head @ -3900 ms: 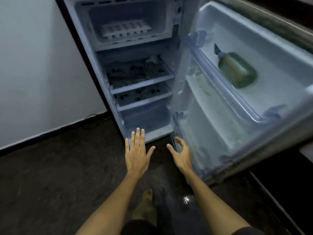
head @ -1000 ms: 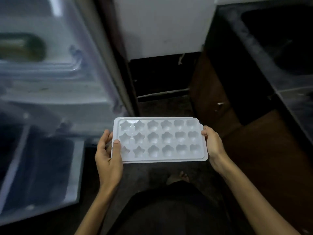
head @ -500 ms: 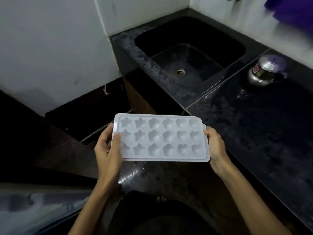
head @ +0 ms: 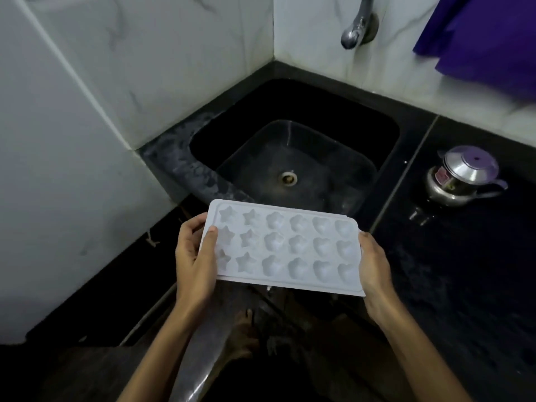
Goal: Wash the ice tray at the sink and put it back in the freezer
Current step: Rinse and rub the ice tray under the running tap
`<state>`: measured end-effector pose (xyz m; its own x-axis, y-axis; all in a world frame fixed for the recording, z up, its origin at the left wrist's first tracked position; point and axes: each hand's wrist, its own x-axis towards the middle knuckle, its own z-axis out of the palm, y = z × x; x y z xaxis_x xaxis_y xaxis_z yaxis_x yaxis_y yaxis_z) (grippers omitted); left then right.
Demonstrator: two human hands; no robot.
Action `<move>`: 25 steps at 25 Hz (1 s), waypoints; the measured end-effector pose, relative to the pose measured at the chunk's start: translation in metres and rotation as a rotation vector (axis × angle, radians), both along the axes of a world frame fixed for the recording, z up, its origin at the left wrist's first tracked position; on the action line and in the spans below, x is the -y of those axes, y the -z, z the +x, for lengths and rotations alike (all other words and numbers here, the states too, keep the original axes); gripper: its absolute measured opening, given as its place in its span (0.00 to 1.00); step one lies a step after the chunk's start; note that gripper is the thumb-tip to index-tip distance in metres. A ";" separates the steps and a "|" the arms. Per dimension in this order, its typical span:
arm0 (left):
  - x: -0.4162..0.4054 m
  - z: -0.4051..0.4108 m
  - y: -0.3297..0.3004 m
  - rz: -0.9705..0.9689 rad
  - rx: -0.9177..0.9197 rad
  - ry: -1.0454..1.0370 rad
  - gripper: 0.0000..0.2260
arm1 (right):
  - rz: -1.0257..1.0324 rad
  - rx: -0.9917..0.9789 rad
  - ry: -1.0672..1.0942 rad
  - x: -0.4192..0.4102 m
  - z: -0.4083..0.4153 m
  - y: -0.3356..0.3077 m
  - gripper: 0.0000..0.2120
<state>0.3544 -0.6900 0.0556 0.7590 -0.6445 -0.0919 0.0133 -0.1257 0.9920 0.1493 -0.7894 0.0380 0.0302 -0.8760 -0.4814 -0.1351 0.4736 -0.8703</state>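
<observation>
- the white tray is held level, cups up, just in front of the sink, over its near rim.
- left hand grips the tray's left end, thumb on top.
- right hand holds its right end.
- a tap is above the sink, a steel pot on the worktop to the sink's right.

Steel kettle on dark counter

Head view, steeply down over sink
</observation>
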 end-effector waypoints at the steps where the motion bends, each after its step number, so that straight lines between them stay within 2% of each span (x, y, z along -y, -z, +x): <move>1: 0.018 0.017 -0.003 0.005 -0.010 0.036 0.08 | 0.003 -0.005 0.040 0.010 0.014 -0.002 0.18; 6: 0.098 0.095 -0.020 0.031 -0.070 0.258 0.07 | 0.009 -0.032 0.201 0.056 0.078 -0.012 0.19; 11: 0.169 0.143 -0.022 0.192 -0.339 0.444 0.04 | 0.008 -0.081 0.285 0.096 0.103 -0.004 0.21; 13: 0.190 0.150 -0.021 0.236 -0.300 0.543 0.05 | 0.002 -0.093 0.308 0.109 0.108 -0.004 0.22; 16: 0.211 0.151 -0.019 0.170 -0.255 0.634 0.09 | -0.023 -0.086 0.319 0.127 0.114 -0.010 0.22; 18: 0.224 0.152 -0.018 0.151 -0.244 0.643 0.10 | 0.011 -0.098 0.251 0.142 0.114 -0.024 0.21; 21: 0.246 0.154 -0.012 0.164 -0.240 0.617 0.12 | 0.037 -0.243 0.087 0.187 0.106 -0.035 0.25; 23: 0.261 0.155 -0.008 0.149 -0.254 0.612 0.11 | -0.028 -0.293 0.077 0.235 0.099 -0.038 0.26; 25: 0.278 0.156 -0.005 0.151 -0.245 0.597 0.08 | -0.069 -0.246 0.106 0.292 0.099 -0.048 0.26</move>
